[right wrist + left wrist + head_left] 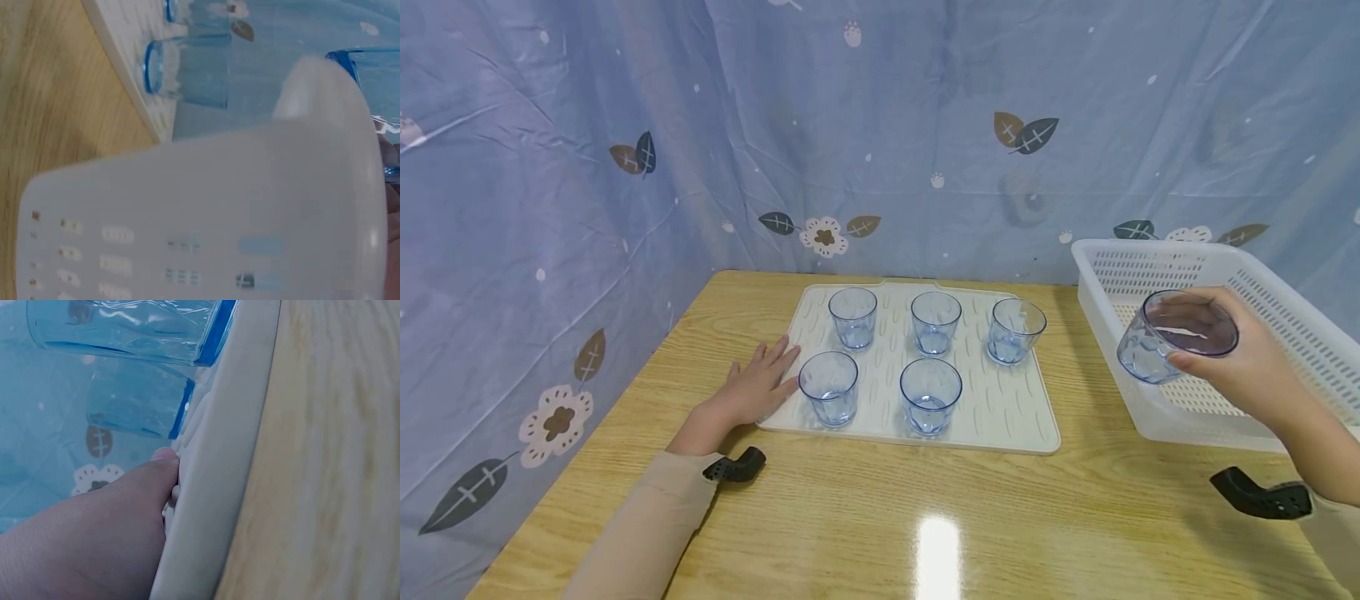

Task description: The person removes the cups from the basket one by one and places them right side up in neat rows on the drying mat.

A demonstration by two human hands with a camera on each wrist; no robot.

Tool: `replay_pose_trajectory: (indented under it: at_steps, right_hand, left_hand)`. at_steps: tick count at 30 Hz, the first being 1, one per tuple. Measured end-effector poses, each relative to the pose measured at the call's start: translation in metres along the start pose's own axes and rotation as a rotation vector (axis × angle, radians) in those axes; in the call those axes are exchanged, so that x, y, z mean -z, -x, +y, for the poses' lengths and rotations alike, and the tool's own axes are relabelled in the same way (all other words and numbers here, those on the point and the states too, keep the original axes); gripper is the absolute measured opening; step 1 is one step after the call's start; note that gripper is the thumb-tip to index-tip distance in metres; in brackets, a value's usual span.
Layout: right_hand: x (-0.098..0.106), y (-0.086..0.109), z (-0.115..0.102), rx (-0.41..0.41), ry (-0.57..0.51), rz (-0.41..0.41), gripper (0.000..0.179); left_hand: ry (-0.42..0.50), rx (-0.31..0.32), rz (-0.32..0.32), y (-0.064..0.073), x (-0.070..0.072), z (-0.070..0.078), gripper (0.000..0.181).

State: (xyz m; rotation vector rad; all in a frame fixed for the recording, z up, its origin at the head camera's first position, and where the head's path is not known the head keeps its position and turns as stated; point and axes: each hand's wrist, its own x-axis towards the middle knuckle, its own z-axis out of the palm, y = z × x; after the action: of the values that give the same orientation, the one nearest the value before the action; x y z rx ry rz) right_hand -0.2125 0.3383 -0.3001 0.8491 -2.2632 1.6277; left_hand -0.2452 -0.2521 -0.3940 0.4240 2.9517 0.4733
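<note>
My right hand (1255, 358) grips a clear bluish glass tumbler (1150, 354), tilted, above the left side of a white plastic basket (1108, 333). In the right wrist view the basket wall (206, 187) hides most of that hand. My left hand (752, 387) lies with fingers spread on the left edge of a white draining mat (985, 408). Several matching tumblers stand upright on the mat: a front-left glass (831, 396) close to my left fingers, a front-middle glass (929, 400), a back-left glass (854, 321), a back-middle glass (935, 325) and a back-right glass (1013, 333).
A wooden table (820, 517) carries the mat and the basket. Behind and along the left hangs a blue patterned curtain (925, 167). The basket's raised rim (1090, 292) stands right of the mat, with a strip of table between them.
</note>
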Motion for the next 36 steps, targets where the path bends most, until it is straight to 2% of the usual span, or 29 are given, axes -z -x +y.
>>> replay_pose_trajectory:
  at_steps: [3,12,23,31,36]
  right_hand:
    - [-0.008,-0.003,0.000,0.027,-0.121,-0.039,0.058]
    - [-0.034,-0.008,-0.002,0.040,-0.216,-0.051,0.061]
    - [-0.065,-0.009,-0.005,0.012,-0.210,-0.088,0.061]
    - [-0.079,-0.005,-0.002,0.016,-0.254,-0.104,0.063]
    - [-0.088,-0.003,-0.001,0.006,-0.195,-0.105,0.063]
  left_hand:
    - [0.001,-0.001,0.002,0.000,-0.001,0.000,0.064]
    - [0.006,-0.002,0.004,0.000,-0.001,-0.001,0.065]
    - [-0.007,-0.005,0.020,0.001,0.000,0.002,0.063]
    - [-0.010,-0.006,0.017,0.000,-0.001,0.002,0.063]
    - [-0.012,-0.006,0.016,0.000,0.000,0.001,0.064]
